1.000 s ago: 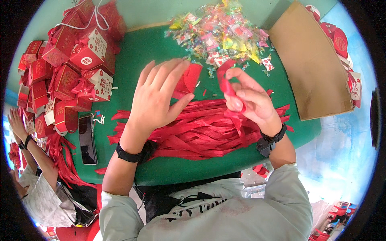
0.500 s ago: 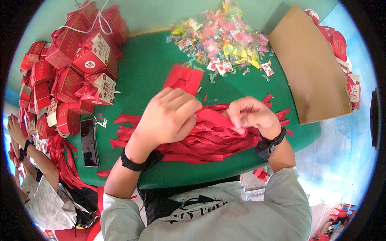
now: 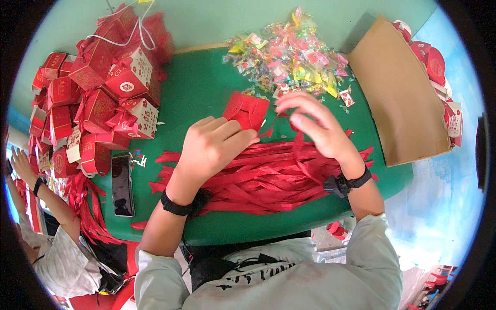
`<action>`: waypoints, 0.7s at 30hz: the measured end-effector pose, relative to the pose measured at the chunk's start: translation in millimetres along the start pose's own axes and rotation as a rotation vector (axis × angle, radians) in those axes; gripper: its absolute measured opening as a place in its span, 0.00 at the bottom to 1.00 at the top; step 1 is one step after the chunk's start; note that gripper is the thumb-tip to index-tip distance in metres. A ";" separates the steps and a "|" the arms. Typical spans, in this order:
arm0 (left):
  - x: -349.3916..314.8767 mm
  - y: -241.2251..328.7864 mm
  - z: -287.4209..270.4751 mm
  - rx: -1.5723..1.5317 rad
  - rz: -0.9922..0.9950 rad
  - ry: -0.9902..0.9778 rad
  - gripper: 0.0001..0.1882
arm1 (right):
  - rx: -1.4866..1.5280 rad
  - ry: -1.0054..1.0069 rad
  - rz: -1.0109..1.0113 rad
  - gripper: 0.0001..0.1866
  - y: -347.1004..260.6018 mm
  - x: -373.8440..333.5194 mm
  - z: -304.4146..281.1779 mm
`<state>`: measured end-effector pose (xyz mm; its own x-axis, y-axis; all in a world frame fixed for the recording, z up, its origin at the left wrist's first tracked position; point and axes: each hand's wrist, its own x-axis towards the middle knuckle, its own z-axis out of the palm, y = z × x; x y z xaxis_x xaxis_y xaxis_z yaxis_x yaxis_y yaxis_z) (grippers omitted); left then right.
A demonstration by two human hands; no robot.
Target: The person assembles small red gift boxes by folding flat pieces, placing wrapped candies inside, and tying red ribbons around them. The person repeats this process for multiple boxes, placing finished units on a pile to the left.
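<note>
My left hand [image 3: 214, 147] is closed over a red ribbon [image 3: 268, 133], a short stretch of which shows past its fingertips; the grip itself is hidden under the fingers. My right hand [image 3: 318, 126] is raised above the table with fingers stretched and apart from the thumb. A strip of ribbon curves up by its thumb, and another strand hangs below the palm. Just beyond my left hand lies a flat red paper piece [image 3: 247, 109] with cut slots. Under both hands spreads a bundle of red ribbons [image 3: 258, 181].
Red and white gift boxes [image 3: 95, 111] are heaped at the left beside a dark phone [image 3: 122, 185]. Wrapped candies [image 3: 294, 57] form a pile at the back. A cardboard box [image 3: 400, 93] stands at the right, with more boxes behind it. Another person's hand [image 3: 23, 168] shows far left.
My right hand has risen away from the ribbon bundle, its fingers spreading and a ribbon curving with it. My left hand has shifted slightly. The whole view has shifted a little.
</note>
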<state>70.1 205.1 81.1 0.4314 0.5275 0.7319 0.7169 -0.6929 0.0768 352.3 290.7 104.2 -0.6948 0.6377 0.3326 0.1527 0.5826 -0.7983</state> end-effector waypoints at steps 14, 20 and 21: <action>6.3 -3.0 -1.3 0.033 -0.060 0.247 0.13 | -0.040 -0.345 0.221 0.21 -34.4 47.7 15.5; 2.6 -4.7 -2.4 0.047 -0.293 0.053 0.22 | -0.068 -0.146 -0.024 0.16 -82.4 89.6 -92.4; -0.8 -6.6 -1.2 0.065 -0.309 0.032 0.22 | 0.043 0.068 -0.075 0.16 -101.8 93.3 -97.4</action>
<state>64.4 208.6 80.8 0.1708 0.6919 0.7015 0.8456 -0.4683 0.2560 340.5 340.0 265.4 -0.6534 0.6266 0.4248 0.0702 0.6088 -0.7902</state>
